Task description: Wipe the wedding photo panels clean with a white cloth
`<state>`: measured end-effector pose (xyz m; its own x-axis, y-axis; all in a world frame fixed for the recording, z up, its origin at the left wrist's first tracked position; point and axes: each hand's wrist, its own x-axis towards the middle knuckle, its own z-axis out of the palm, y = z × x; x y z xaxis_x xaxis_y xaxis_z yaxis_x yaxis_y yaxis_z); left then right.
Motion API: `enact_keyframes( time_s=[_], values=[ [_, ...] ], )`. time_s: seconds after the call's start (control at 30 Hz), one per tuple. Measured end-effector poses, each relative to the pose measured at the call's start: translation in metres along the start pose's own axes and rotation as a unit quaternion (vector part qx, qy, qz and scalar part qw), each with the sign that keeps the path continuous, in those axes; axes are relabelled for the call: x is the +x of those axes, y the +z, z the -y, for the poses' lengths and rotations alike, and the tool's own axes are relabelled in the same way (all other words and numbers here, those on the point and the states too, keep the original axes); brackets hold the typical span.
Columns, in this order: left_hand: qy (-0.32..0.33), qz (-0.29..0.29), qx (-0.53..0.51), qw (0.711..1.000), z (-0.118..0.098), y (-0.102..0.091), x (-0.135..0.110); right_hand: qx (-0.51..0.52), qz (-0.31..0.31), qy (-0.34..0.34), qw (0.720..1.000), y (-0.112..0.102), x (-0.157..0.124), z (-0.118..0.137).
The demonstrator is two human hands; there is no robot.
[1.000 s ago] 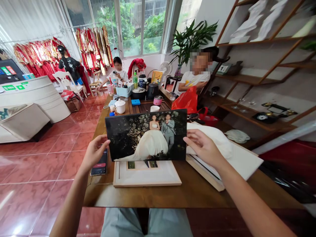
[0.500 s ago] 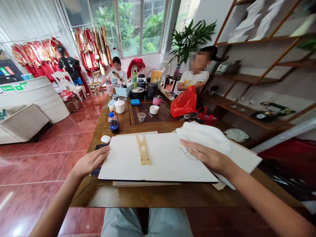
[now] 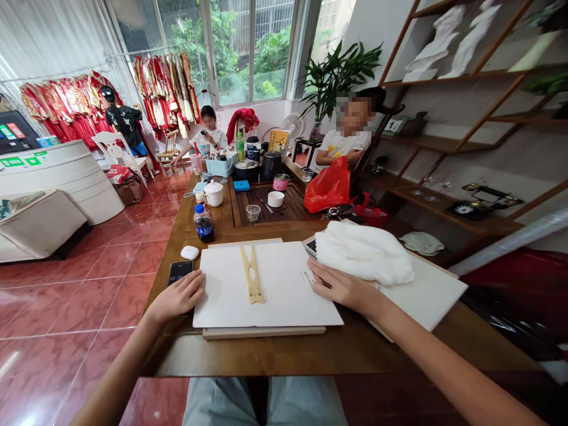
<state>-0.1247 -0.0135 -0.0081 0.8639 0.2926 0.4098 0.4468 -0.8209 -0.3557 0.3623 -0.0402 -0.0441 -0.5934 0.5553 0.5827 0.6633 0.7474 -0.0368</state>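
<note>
A flat white board [image 3: 293, 302] lies on a pale wooden panel [image 3: 266, 334] at the near side of the table. On the board rests a pale yellow, flat piece [image 3: 255, 290] with two long prongs, an oval hole and small dark dots at its near end. My left hand [image 3: 180, 294] touches the board's left edge, fingers stretched out, partly covering a dark phone [image 3: 181, 271]. At the right edge is my right hand [image 3: 339, 286], its fingers extended over the board's printed lettering. A white cloth [image 3: 364, 251] lies bunched just beyond it.
A second white board [image 3: 428, 290] lies under the cloth. Farther off are a dark drink bottle [image 3: 203, 225], a white lidded pot [image 3: 213, 193], a small clear tub [image 3: 252, 213] and a red plastic bag [image 3: 327, 186]. A person [image 3: 350, 130] sits across the table; others are farther back.
The board looks smaller and sits lower over the wooden panel, its right edge farther left. Both hands have moved inward with its edges. More of the phone and the table shows.
</note>
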Motion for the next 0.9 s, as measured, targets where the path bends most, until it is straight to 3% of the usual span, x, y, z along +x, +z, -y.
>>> enact_keyframes(
  time_s=[0.27,0.67,0.77,0.9],
  values=[
    [-0.052,0.032,-0.060,0.996,-0.002,0.006,-0.002,0.025,0.023,0.063,0.997,0.009,0.001,0.004],
    [-0.017,0.036,-0.002,0.999,-0.007,0.003,-0.002,0.013,0.034,0.055,0.998,0.005,0.004,0.008],
    [-0.028,0.048,-0.021,0.998,-0.006,-0.004,-0.002,0.003,0.036,0.062,0.997,-0.009,0.010,0.012],
    [-0.042,0.087,0.006,0.995,-0.004,-0.020,0.003,-0.012,-0.005,0.076,0.997,-0.059,0.037,0.043]
  ],
)
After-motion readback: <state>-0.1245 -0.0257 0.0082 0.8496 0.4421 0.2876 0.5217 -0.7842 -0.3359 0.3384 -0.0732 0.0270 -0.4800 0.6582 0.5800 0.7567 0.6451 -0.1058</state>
